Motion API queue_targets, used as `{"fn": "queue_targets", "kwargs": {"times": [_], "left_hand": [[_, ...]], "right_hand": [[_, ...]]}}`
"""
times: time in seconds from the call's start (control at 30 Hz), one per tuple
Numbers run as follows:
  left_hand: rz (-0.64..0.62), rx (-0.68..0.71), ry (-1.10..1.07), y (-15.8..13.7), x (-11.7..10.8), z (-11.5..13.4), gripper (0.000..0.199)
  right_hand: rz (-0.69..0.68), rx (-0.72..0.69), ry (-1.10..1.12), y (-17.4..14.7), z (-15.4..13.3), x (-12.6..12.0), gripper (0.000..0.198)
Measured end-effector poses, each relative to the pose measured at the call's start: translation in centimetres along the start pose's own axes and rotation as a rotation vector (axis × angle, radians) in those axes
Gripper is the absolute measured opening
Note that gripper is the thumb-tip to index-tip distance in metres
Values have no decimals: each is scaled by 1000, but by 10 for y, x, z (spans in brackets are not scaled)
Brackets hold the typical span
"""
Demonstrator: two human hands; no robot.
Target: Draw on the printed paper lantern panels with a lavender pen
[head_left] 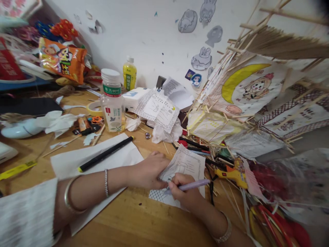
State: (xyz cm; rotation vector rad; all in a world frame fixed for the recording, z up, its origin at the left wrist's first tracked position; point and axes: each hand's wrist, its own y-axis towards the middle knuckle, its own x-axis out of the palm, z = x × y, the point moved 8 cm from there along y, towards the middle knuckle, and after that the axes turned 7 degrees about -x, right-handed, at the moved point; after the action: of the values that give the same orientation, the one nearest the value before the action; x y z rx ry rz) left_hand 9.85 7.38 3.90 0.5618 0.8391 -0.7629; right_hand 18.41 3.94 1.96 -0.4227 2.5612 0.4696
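My right hand [187,195] grips a light purple pen [196,185], its tip low over a small drawn-on paper [192,168]. The sheet carries line drawings, with crosshatched strips along its edges. On its left edge lies my left hand [146,171], fingers stretched out and pressing the paper against the wooden table; some fingertips are hidden. Left of that hand, a black marker with yellow ends [106,154] rests on a white sheet [133,156], which passes under my left forearm.
A clear bottle with a white cap [113,109] and a yellow bottle [130,73] stand behind. At right are a stick frame with a moon drawing [246,82], a yellow glue gun [232,175] and red-handled scissors [272,223]. Another patterned paper [159,109] leans farther back.
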Motion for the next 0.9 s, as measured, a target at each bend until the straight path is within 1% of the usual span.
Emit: {"fn": "queue_targets", "kwargs": {"times": [0.23,0.47,0.9], "left_hand": [[-8,10,39,0,0,2,25],[-14,26,56,1,1,1,25],[-18,24,58,1,3,-2,26]], "right_hand": [[-17,-26,-28,0,-2,1,30],[-27,-18,-37,-1,-1,2,30],[-30,-38,-3,0,-2,1,30]]}}
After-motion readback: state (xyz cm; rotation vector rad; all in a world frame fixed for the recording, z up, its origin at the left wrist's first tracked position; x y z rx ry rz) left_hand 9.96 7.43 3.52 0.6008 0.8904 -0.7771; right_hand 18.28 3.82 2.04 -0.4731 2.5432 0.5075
